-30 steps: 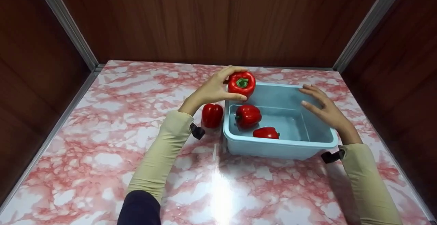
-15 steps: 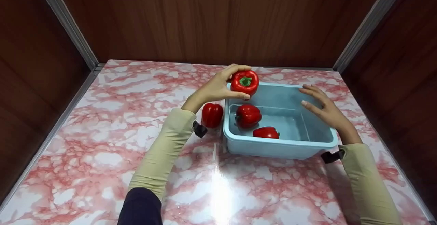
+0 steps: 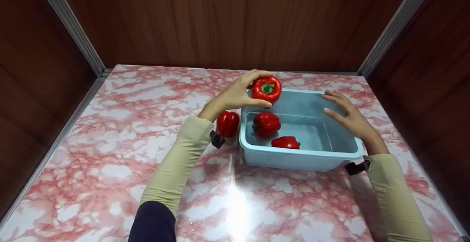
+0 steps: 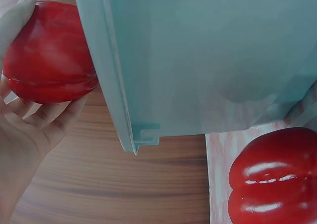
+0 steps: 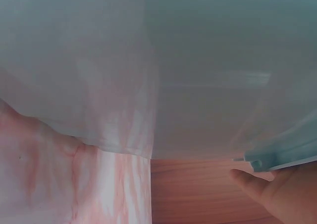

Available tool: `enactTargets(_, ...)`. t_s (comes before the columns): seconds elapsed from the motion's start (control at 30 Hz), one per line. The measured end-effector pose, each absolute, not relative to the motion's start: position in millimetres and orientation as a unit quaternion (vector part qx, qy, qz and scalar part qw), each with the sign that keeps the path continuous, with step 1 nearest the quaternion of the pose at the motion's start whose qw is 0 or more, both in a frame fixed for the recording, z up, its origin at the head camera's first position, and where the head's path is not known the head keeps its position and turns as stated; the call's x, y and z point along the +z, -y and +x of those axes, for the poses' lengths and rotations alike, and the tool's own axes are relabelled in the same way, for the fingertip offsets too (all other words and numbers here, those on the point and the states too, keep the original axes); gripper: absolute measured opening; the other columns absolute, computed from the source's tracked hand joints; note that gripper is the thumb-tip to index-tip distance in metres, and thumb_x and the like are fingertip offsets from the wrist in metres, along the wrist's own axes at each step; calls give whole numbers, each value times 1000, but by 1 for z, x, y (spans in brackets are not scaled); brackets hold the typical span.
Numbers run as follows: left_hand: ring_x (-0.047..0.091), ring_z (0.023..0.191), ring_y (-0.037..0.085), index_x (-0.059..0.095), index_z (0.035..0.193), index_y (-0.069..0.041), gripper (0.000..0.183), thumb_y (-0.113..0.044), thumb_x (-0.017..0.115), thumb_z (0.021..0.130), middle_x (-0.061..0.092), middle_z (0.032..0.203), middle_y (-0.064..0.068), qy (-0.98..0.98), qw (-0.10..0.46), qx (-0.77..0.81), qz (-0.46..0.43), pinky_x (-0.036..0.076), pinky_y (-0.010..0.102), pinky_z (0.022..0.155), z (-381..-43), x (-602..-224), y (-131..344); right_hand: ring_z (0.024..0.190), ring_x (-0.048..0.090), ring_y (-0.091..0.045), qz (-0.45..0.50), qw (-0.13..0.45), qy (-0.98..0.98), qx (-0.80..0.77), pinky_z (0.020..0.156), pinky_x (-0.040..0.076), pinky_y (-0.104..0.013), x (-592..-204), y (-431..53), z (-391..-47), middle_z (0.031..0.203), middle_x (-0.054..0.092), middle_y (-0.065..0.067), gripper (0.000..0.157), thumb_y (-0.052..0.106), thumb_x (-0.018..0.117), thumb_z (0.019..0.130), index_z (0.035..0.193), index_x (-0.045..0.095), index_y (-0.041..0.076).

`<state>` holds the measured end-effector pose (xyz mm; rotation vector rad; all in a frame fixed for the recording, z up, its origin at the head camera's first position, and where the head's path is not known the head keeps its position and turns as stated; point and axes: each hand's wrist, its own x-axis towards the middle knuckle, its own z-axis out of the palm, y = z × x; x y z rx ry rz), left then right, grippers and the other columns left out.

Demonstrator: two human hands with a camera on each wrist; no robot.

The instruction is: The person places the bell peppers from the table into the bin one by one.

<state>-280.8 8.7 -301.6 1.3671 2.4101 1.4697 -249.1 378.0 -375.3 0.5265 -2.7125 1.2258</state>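
My left hand (image 3: 238, 92) grips a red bell pepper (image 3: 267, 90) between thumb and fingers, its green stem facing the head camera. The pepper is over the back left corner of a light blue plastic tub (image 3: 301, 154). In the left wrist view the tub's rim covers part of the held pepper (image 4: 52, 53). Inside the tub lie two more red peppers, one at the left (image 3: 267, 124) and one by the front wall (image 3: 285, 142), partly hidden by it. My right hand (image 3: 349, 117) is at the tub's right side, fingers spread and holding nothing.
Another red bell pepper (image 3: 228, 123) stands on the table just left of the tub. The table (image 3: 110, 172) has a pink and white marbled top. Brown wood-look panels (image 3: 235, 21) enclose it at the back and both sides.
My left hand has moved slightly to the right with the held pepper, further over the tub. The right hand, the tub and the other peppers stay where they were.
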Motion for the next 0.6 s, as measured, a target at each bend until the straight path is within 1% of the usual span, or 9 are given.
enactTargets(0.07, 47, 117, 14, 44, 135, -13, 70, -23, 78, 74, 51, 128, 5, -768, 0, 468, 437, 47, 26, 92, -281, -302, -9, 142, 7, -27, 175, 59, 895, 406, 108, 5, -64, -374, -376, -248, 151, 26, -7, 47, 23, 59, 91, 137, 47, 19)
enactTargets(0.17, 47, 117, 14, 44, 135, -13, 70, -24, 78, 74, 50, 128, 6, -768, 1, 470, 436, 48, 25, 90, -282, -302, -10, 142, 7, -28, 180, 56, 892, 411, 107, 5, -65, -368, -371, -242, 150, 25, -12, 47, 18, 59, 91, 137, 46, 14)
enactTargets(0.33, 46, 118, 15, 44, 135, -14, 71, -24, 78, 74, 49, 129, 6, -767, 9, 475, 431, 48, 25, 91, -285, -303, -12, 141, 7, -33, 181, 52, 889, 418, 106, 5, -67, -356, -362, -233, 150, 24, -17, 48, 14, 59, 91, 137, 45, 7)
enactTargets(0.43, 46, 118, 15, 44, 135, -15, 71, -23, 78, 74, 49, 129, 5, -765, 12, 481, 428, 48, 26, 91, -286, -303, -12, 141, 8, -32, 174, 51, 892, 414, 106, 6, -67, -359, -365, -236, 150, 24, -14, 48, 17, 59, 91, 137, 45, 10)
enactTargets(0.6, 46, 117, 13, 44, 135, -15, 71, -23, 78, 74, 49, 129, 5, -761, 8, 483, 433, 48, 25, 90, -289, -307, -15, 143, 7, -23, 160, 50, 897, 410, 107, 4, -65, -371, -374, -246, 151, 25, -6, 47, 25, 59, 91, 137, 47, 21)
